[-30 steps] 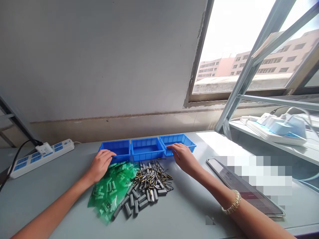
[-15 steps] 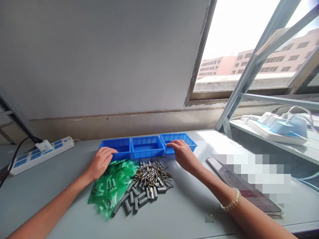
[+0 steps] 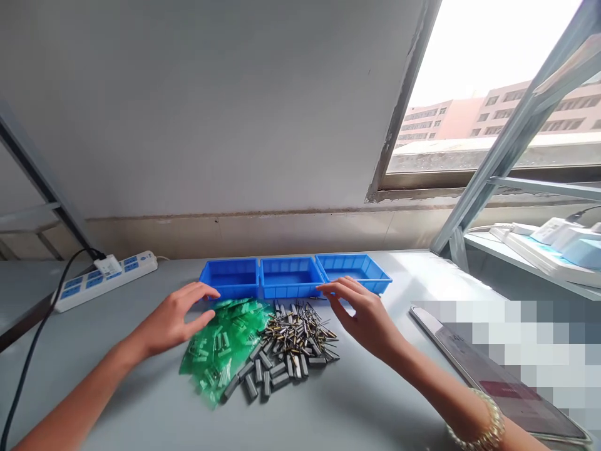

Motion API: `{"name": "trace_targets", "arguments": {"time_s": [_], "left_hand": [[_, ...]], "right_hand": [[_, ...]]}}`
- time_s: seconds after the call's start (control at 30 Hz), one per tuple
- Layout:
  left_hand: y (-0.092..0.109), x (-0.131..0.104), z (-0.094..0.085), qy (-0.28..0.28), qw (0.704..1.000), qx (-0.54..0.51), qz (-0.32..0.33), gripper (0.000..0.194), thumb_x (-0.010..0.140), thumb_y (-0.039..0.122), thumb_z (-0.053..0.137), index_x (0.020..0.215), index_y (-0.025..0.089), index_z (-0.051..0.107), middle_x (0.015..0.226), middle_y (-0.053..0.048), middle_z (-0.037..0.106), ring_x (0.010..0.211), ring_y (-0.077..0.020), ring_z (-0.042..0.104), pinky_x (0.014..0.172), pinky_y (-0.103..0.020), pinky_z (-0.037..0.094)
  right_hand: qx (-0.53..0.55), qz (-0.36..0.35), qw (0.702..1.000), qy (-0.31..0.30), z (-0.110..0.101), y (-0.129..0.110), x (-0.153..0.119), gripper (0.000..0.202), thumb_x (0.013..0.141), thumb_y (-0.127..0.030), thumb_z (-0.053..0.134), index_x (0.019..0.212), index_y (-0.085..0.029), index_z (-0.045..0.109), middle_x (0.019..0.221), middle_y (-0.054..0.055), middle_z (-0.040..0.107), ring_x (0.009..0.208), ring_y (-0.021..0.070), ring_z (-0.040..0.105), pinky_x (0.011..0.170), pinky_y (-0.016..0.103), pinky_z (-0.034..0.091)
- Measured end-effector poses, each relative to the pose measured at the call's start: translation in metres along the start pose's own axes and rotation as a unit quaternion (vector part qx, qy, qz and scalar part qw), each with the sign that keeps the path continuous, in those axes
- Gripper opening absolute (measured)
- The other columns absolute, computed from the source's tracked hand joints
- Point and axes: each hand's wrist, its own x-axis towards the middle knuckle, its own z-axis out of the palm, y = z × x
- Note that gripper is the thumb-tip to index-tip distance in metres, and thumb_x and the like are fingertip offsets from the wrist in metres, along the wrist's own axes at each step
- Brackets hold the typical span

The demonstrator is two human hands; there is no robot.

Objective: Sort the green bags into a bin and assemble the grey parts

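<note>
Thin metal rods (image 3: 303, 329) lie heaped between your hands, pointing many ways, nearer your right hand (image 3: 370, 316), whose fingers curve loosely, parted from the thumb, with nothing visible in it. Your left hand (image 3: 171, 319), open and seemingly bare, is beside the green bags (image 3: 220, 351); beyond, three blue trays (image 3: 290, 292) form a row.

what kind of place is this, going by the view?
Probably a workshop or small assembly bench: three blue plastic bins, a pile of small metal pins with grey blocks, and a power strip on the tabletop.
</note>
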Motion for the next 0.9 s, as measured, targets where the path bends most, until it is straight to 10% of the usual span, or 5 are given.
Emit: {"name": "trace_targets", "arguments": {"time_s": [0.37, 0.6, 0.9], "left_hand": [[-0.014, -0.011, 0.037, 0.063, 0.996, -0.007, -0.058, 0.014, 0.078, 0.022, 0.057, 0.083, 0.025, 0.069, 0.087, -0.002, 0.077, 0.082, -0.0238, 0.071, 0.077, -0.033, 0.054], [0.004, -0.011, 0.026, 0.157, 0.974, -0.081, -0.141, 0.011, 0.082, 0.026, 0.055, 0.075, 0.021, 0.062, 0.074, -0.003, 0.071, 0.070, -0.0217, 0.068, 0.074, -0.035, 0.054], [0.063, 0.016, 0.024, 0.045, 0.952, -0.277, -0.124, 0.013, 0.083, 0.027, 0.055, 0.073, 0.020, 0.058, 0.061, 0.001, 0.068, 0.057, -0.0170, 0.069, 0.055, -0.025, 0.058]], "right_hand": [[0.097, 0.042, 0.994, -0.041, 0.010, -0.016, -0.005, 0.020, 0.091, -0.018, 0.047, 0.092, -0.021, 0.067, 0.076, 0.005, 0.067, 0.068, 0.0178, 0.062, 0.060, 0.030, 0.052], [0.195, 0.124, 0.969, -0.081, 0.013, -0.031, -0.001, 0.020, 0.089, -0.028, 0.050, 0.092, -0.021, 0.069, 0.079, 0.005, 0.069, 0.070, 0.0176, 0.062, 0.060, 0.030, 0.052], [0.450, 0.330, 0.808, -0.189, 0.027, -0.068, 0.028, 0.033, 0.069, -0.041, 0.074, 0.091, -0.016, 0.070, 0.077, 0.004, 0.072, 0.068, 0.0168, 0.065, 0.061, 0.029, 0.052]]}}
